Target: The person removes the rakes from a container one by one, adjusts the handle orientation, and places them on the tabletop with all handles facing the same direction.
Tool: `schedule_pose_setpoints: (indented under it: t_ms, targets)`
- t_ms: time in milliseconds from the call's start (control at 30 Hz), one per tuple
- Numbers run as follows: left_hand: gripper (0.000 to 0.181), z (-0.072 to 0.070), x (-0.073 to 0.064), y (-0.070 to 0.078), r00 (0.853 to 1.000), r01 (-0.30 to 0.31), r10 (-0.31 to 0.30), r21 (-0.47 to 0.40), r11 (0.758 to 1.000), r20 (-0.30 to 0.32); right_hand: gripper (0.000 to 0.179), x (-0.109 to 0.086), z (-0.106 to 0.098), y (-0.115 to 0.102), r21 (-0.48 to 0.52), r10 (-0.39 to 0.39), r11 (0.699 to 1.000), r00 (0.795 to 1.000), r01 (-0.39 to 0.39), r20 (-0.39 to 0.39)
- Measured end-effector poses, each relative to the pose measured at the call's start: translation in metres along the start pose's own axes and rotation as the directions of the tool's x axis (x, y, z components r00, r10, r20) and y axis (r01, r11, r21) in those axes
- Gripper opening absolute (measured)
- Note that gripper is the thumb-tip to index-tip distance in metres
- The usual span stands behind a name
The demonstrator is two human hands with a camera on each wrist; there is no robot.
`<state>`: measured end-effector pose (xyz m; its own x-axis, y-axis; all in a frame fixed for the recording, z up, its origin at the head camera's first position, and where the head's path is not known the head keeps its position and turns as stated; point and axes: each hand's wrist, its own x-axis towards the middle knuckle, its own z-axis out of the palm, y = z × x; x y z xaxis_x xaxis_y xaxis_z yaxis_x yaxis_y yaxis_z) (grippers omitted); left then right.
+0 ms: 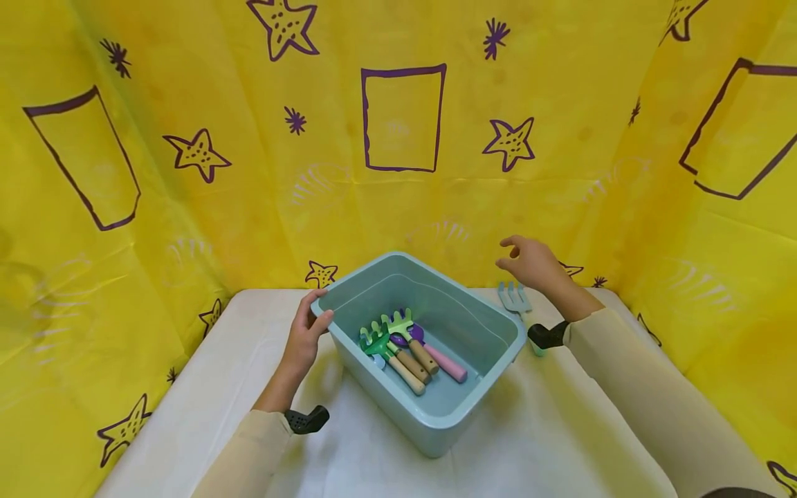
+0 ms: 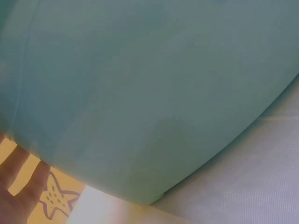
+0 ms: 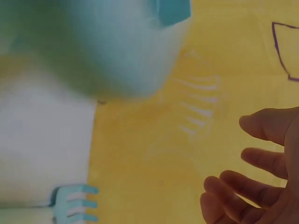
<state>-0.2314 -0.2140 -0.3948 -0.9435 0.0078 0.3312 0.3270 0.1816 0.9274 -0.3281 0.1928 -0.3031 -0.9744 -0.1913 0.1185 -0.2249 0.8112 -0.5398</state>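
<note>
A pale blue-green plastic bin (image 1: pixel 429 420) stands at an angle on the white table. My left hand (image 1: pixel 305 335) holds its left corner, thumb and fingers on either side; the fingers also show against the outer wall in the left wrist view. Inside lie several toy garden tools: a dark green rake (image 1: pixel 376 342), light green rakes (image 1: pixel 400 322) with wooden handles, and a purple tool with a pink handle (image 1: pixel 447 363). My right hand (image 1: pixel 535 264) is raised beyond the bin's right side, fingers loosely bent, holding nothing. Beneath that arm lies a light blue toy rake (image 1: pixel 515 299), its handle partly hidden.
The white table (image 1: pixel 249 346) ends at a yellow curtain (image 1: pixel 398 207) with purple starfish drawings, which encloses the back and both sides. A bit of light blue (image 1: pixel 378 361) shows under the tools in the bin.
</note>
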Motion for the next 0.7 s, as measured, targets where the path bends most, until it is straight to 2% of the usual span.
schedule_pose_setpoints:
  t_ms: [233,367,533,600,700]
  targets:
    - [0.048,0.000,0.000,0.000,1.000,0.007,-0.007,-0.004,1.000,-0.002,0.050,0.013,0.000,-0.030,0.055,-0.040,0.998,0.998,0.037,0.044]
    - [0.048,0.000,0.002,-0.002,1.000,0.005,-0.005,-0.007,1.000,-0.002,0.048,0.019,0.005,-0.046,0.168,-0.052,0.985,0.993,0.034,0.105]
    - [0.047,-0.003,0.008,-0.024,1.000,0.002,-0.002,-0.027,1.000,-0.013,0.051,0.023,0.014,-0.068,0.314,-0.057,0.949,0.979,-0.008,0.197]
    - [0.046,-0.005,0.011,-0.034,1.000,0.005,-0.006,-0.030,1.000,-0.024,0.053,0.025,0.018,-0.076,0.338,-0.063,0.941,0.972,-0.018,0.227]
    - [0.045,-0.004,0.012,-0.039,1.000,-0.001,0.000,-0.028,1.000,-0.030,0.057,0.027,0.027,-0.087,0.364,-0.072,0.931,0.959,-0.034,0.274]
